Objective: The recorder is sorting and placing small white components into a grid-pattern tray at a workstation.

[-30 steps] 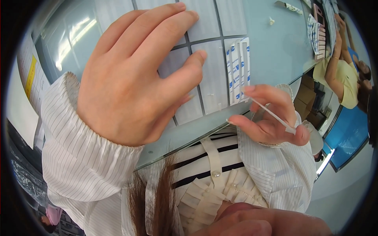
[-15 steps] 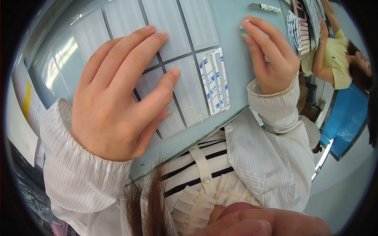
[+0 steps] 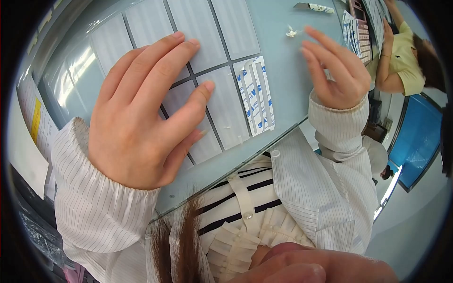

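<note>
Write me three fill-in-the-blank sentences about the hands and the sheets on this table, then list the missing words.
1. The left hand lies flat, fingers spread, on the pale sheets, which are laid out in a ____.
2. The right hand is raised over the table and holds ____.
3. The sheet of strips with blue marks lies ____ the two hands.

Missing words: grid; nothing; between

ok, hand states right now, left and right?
Left hand: open, fingers spread flat on the white panels.
Right hand: open, lifted above the table, holding nothing.
</note>
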`<state>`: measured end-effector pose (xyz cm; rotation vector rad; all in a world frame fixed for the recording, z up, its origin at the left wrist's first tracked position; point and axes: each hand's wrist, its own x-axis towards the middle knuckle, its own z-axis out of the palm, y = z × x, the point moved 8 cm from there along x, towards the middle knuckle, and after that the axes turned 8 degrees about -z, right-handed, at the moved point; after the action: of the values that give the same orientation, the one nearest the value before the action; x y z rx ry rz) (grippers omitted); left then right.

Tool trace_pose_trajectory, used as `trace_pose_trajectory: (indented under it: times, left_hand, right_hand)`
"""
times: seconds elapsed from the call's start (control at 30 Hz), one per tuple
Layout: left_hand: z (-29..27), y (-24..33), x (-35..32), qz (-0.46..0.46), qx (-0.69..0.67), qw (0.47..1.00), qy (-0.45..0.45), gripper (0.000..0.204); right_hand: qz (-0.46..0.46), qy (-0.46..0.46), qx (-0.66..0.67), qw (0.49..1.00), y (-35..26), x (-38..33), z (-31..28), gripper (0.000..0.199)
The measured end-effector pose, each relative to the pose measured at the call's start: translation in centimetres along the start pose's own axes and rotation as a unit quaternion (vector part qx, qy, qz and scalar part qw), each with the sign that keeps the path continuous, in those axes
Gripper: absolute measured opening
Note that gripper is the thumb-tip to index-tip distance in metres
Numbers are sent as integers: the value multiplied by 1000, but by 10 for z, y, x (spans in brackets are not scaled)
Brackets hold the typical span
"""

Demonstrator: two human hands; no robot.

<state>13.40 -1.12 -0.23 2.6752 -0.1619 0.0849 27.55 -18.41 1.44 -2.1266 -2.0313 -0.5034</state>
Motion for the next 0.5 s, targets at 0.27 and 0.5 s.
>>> trace_pose_trajectory:
  times: [0.27, 0.5]
  left_hand:
    - [-1, 3, 2, -2, -6, 1000, 5, 64]
    - [-2, 4, 4, -1, -13, 1000, 5, 62]
  right_hand:
    - [208, 166, 149, 952, 21, -8, -11, 26]
    - [65, 21, -32, 997, -6, 12, -1, 31]
